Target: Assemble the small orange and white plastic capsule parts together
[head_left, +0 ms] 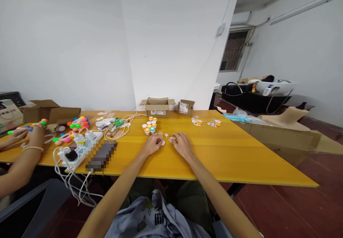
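Yellow table: carton label (unreadable) beyond right hand.

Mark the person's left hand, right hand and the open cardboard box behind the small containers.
Left hand (152, 145), head view: back of the hand.
Right hand (182, 145), head view: back of the hand.
Open cardboard box (157, 107), head view: front side.

One head-worn camera looks forward toward the wall, downward over both hands.

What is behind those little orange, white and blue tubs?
An open cardboard box stands behind the tubs, with the wall beyond. The tubs cover bits of table right behind them, and the box's front hides its bottom.
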`<state>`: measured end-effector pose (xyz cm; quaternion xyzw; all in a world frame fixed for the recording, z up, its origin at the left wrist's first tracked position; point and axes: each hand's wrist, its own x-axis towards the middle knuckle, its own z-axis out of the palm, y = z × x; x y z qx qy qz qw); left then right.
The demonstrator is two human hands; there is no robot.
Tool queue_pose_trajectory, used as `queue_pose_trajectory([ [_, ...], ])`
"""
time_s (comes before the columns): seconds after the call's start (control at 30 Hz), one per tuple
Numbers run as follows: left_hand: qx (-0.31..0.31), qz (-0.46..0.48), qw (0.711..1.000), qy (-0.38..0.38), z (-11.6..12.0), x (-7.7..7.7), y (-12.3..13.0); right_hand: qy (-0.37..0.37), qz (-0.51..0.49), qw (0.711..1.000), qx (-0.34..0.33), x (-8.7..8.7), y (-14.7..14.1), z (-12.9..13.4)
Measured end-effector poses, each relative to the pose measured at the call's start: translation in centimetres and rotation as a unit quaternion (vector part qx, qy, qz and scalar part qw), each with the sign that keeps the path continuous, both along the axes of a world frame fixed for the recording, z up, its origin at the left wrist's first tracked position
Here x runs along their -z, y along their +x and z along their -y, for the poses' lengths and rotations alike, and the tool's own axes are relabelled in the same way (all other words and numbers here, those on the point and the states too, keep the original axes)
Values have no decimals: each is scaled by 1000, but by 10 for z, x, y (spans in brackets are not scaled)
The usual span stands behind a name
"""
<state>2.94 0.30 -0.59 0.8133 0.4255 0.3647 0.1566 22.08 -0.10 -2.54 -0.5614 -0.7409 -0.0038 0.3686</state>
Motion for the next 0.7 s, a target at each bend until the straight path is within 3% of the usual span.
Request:
queue_pose_trajectory([
  [0.2, 4, 15, 1000, -4, 0, 0, -1, -42, 29, 999, -7, 3, -1, -2],
  [0.37, 2, 27, 999, -16, -4, 3, -3, -12, 30, 999, -10, 8, 3, -8],
  [0.7, -49, 45, 997, 29, -2, 0, -5, -39, 4, 998, 46, 0, 0, -3],
])
